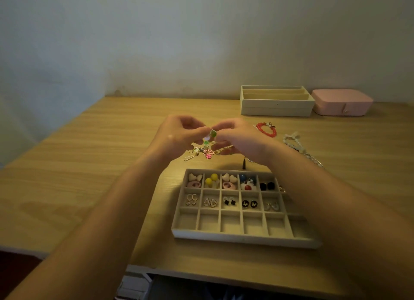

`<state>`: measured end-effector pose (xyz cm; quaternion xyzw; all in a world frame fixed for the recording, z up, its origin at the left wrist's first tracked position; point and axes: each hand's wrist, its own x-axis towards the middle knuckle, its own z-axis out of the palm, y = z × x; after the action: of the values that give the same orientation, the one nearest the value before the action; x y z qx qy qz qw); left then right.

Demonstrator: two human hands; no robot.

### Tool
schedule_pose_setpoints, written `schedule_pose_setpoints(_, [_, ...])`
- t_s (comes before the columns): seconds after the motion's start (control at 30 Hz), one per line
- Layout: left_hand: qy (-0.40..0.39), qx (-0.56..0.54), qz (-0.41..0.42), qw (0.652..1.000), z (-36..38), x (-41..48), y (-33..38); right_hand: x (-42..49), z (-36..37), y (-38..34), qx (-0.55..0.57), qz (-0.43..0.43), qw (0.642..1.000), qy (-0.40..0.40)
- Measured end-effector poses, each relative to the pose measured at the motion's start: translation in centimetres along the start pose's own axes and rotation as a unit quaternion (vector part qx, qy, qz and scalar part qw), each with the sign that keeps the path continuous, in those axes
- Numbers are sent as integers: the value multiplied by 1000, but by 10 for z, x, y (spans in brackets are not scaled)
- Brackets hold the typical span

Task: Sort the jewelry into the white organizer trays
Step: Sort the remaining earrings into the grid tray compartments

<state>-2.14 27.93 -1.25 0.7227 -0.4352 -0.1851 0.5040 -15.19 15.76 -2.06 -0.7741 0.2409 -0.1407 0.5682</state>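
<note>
Green and pale, a small earring (211, 135) sits pinched between your two hands: your left hand (179, 136) and right hand (237, 140) meet fingertip to fingertip on it, raised above the wooden bench (89, 165). Under them lies a loose pile of jewelry (205, 152), a pink flower piece among it. Nearer you, the white organizer tray (244, 238) holds earrings in its two far rows; its near row is bare. A red bracelet (266, 129) lies to the right, with a second tray (276, 108) and a pink box (341, 102) by the wall.
</note>
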Motion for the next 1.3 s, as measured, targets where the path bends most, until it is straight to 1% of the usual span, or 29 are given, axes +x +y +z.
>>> schedule_pose_setpoints(0.07, [-7,-34,-9,999,2,-6,4,-8,-5,1,73,-3,997,-19])
schedule_pose_setpoints(0.1, [-12,-45,-12,999,3,-8,6,-12,-8,2,89,-8,996,-21])
schedule_pose_setpoints(0.23, [-18,-49,-12,999,8,-19,13,-28,-17,4,72,-25,997,-13])
schedule_pose_setpoints(0.43, [-42,-63,-16,997,24,-32,23,-46,-32,3,88,-50,995,12])
schedule_pose_setpoints(0.57, [-65,-70,-22,995,37,-39,30,-59,-41,0,36,-67,997,28])
schedule_pose_setpoints(0.7, [-89,-49,-49,994,48,-41,32,-70,-52,-5,-79,-80,993,47])
schedule_pose_setpoints(0.8, [-105,-45,-16,993,59,-44,34,-78,-62,-9,-161,-103,980,58])
schedule_pose_setpoints(0.87, [-126,-103,-1,987,67,-47,37,-83,-68,-12,-203,-115,971,60])
schedule_pose_setpoints(0.9, [-133,-145,-9,980,70,-48,38,-85,-69,-13,-214,-120,968,58])
schedule_pose_setpoints(1.03, [-158,-321,-86,930,83,-52,48,-97,-76,-14,-227,-122,965,46])
schedule_pose_setpoints(1.17, [-158,-367,-114,910,92,-57,49,-103,-78,-11,-245,-112,962,46])
schedule_pose_setpoints(1.3, [-157,-383,-121,902,97,-58,48,-108,-81,-9,-218,-78,972,37])
